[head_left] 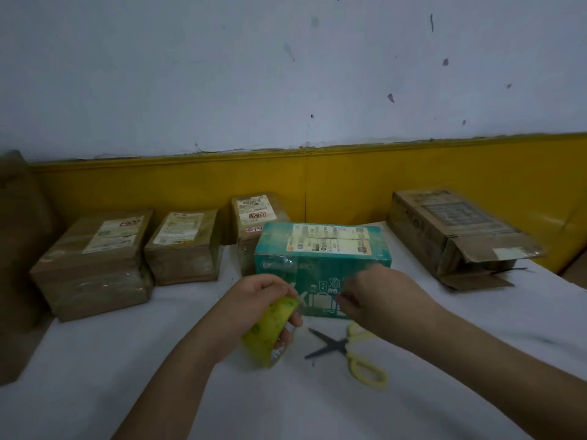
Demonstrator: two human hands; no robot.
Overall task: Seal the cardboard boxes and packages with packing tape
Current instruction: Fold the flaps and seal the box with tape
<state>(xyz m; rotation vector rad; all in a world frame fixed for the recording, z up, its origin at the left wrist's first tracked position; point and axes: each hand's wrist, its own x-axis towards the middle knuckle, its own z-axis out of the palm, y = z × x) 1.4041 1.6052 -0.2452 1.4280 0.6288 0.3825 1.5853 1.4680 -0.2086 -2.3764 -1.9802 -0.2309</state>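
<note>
A teal cardboard box (pixel 320 249) with a white shipping label on top stands in the middle of the white-covered table. Just in front of it, my left hand (pixel 254 309) grips a roll of clear packing tape with a yellow core (pixel 270 331). My right hand (pixel 378 300) pinches the loose end of the clear tape, stretched between the two hands against the box's front face. Yellow-handled scissors (pixel 349 350) lie open on the cloth under my right forearm.
Three brown taped boxes sit at the back left: a large one (pixel 95 265), a smaller one (pixel 184 246) and a tall one (pixel 254 214). A long brown box (pixel 451 230) with open end flaps lies at the right. More cardboard (pixel 16 249) stands at the far left.
</note>
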